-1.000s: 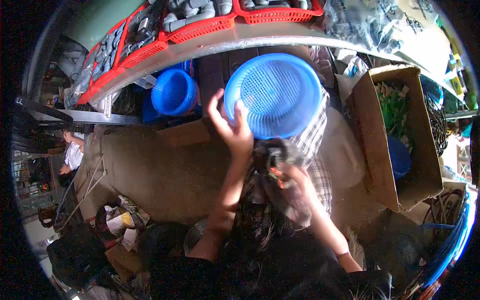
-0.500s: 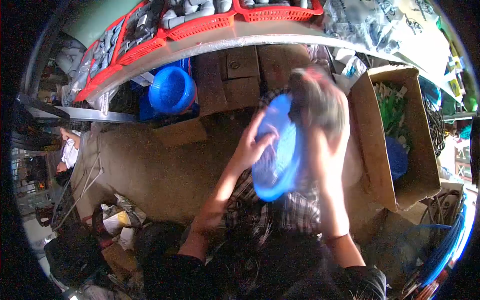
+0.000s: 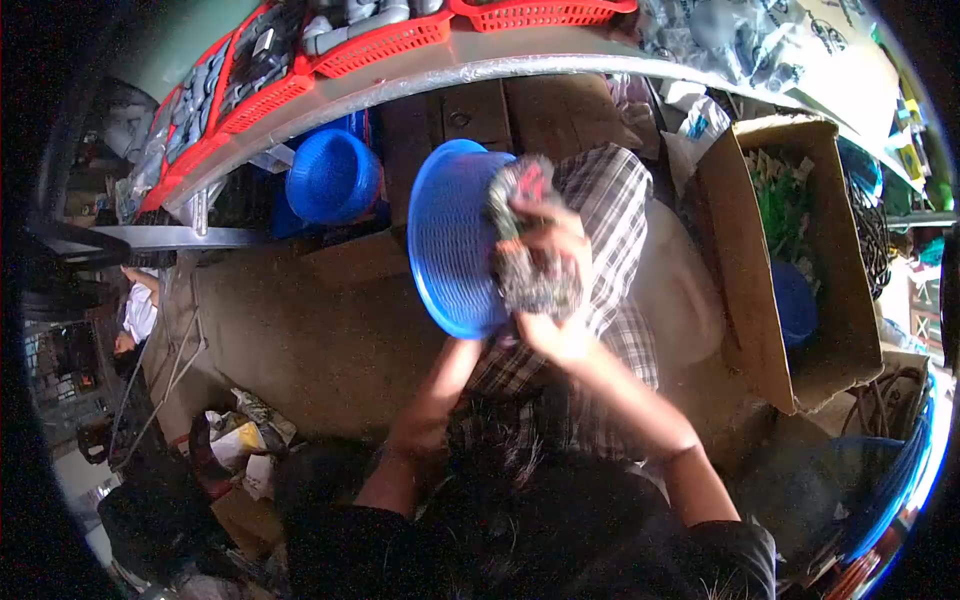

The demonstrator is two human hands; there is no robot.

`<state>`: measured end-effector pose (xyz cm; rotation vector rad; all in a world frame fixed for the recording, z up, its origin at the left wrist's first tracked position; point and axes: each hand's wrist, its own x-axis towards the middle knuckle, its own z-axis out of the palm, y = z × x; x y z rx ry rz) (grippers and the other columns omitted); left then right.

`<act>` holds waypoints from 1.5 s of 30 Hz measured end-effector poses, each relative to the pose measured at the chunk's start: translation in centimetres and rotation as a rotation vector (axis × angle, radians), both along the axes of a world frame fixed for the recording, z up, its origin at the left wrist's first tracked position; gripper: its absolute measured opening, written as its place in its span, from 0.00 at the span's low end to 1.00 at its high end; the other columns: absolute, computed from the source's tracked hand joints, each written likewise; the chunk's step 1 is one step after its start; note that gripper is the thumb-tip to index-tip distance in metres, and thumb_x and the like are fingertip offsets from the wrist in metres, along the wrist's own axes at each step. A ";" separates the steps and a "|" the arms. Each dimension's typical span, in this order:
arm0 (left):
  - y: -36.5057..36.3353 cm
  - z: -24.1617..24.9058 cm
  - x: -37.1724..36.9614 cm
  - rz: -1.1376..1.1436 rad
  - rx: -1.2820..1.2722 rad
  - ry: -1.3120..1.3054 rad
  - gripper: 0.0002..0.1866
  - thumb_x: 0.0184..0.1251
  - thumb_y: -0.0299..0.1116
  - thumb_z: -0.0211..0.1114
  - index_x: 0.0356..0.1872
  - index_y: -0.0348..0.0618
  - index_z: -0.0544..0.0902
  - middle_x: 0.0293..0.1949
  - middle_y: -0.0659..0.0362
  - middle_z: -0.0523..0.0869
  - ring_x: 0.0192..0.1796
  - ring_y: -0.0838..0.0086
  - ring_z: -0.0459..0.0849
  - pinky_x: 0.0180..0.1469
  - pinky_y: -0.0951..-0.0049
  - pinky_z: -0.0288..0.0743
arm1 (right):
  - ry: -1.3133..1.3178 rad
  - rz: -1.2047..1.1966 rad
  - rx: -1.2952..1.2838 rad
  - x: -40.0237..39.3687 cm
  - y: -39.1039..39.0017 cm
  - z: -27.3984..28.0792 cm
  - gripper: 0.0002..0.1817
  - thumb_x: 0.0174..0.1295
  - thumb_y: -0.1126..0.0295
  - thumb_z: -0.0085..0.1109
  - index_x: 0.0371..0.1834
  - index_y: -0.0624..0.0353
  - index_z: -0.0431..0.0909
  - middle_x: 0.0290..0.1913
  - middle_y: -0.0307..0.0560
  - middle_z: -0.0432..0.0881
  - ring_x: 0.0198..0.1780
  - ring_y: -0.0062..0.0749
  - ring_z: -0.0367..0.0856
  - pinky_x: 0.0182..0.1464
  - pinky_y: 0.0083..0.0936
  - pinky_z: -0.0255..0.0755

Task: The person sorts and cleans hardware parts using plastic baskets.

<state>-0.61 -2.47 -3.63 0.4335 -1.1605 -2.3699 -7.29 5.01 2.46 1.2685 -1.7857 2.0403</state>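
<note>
A blue plastic basket with ribbed sides is held up in front of my lap, tipped on its side with its rim to the left. My left hand is at the basket's lower edge, holding it; the fingers are hidden behind the basket. A fuzzy grey rag with red patches is bunched in my right hand. That hand presses the rag against the basket's right end, its fingers curled over the cloth and slightly blurred.
Another blue basket stands at the left by cardboard boxes. On the shelf above, red trays hold grey pipe fittings. An open carton at right contains green pieces and a blue basket. A person is at far left.
The basket has moved left and turned, now showing its ribbed side. My right hand has brought the rag down and left onto its end. My left hand has slipped behind and below it.
</note>
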 end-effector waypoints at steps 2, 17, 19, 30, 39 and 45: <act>0.0 0.2 0.3 -0.016 -0.001 0.019 0.23 0.57 0.26 0.58 0.53 0.42 0.60 0.38 0.57 0.76 0.38 0.75 0.76 0.37 0.75 0.74 | 0.031 0.009 -0.012 -2.7 -0.7 1.7 0.18 0.50 0.68 0.52 0.44 0.62 0.66 0.48 0.53 0.71 0.49 0.36 0.68 0.51 0.30 0.61; -7.3 -6.2 -2.2 0.505 -0.054 -0.290 0.13 0.59 0.26 0.55 0.44 0.43 0.67 0.40 0.58 0.74 0.36 0.74 0.75 0.35 0.72 0.73 | -1.485 0.034 0.010 4.2 0.9 -1.6 0.27 0.56 0.74 0.50 0.61 0.62 0.54 0.55 0.44 0.68 0.54 0.25 0.66 0.57 0.21 0.58; -10.0 -7.8 -1.7 0.563 -0.039 -0.477 0.15 0.58 0.23 0.53 0.46 0.43 0.65 0.39 0.56 0.74 0.35 0.71 0.75 0.25 0.73 0.73 | -1.310 0.138 0.068 3.3 2.0 1.2 0.23 0.57 0.75 0.49 0.57 0.62 0.61 0.49 0.41 0.72 0.49 0.23 0.69 0.54 0.20 0.61; -27.0 -9.7 5.8 0.772 0.036 -0.613 0.20 0.52 0.27 0.53 0.48 0.36 0.66 0.42 0.51 0.73 0.37 0.61 0.75 0.31 0.63 0.73 | -1.320 -0.356 0.121 -0.9 13.4 -3.9 0.23 0.53 0.67 0.50 0.53 0.62 0.65 0.48 0.46 0.70 0.48 0.30 0.69 0.52 0.26 0.63; -26.7 -9.3 3.9 0.733 -1.466 -0.854 0.25 0.60 0.46 0.53 0.52 0.39 0.68 0.53 0.45 0.69 0.56 0.53 0.65 0.57 0.55 0.53 | -0.927 -0.806 -0.098 -3.9 23.0 2.3 0.19 0.54 0.62 0.49 0.45 0.64 0.71 0.43 0.48 0.75 0.44 0.34 0.73 0.49 0.28 0.65; -25.6 -8.0 3.8 0.208 -1.681 -1.201 0.25 0.58 0.54 0.50 0.49 0.49 0.75 0.54 0.50 0.71 0.52 0.54 0.72 0.55 0.56 0.59 | -0.302 -0.874 1.004 -11.8 35.1 3.8 0.16 0.54 0.70 0.54 0.47 0.61 0.70 0.42 0.47 0.78 0.41 0.31 0.76 0.47 0.22 0.67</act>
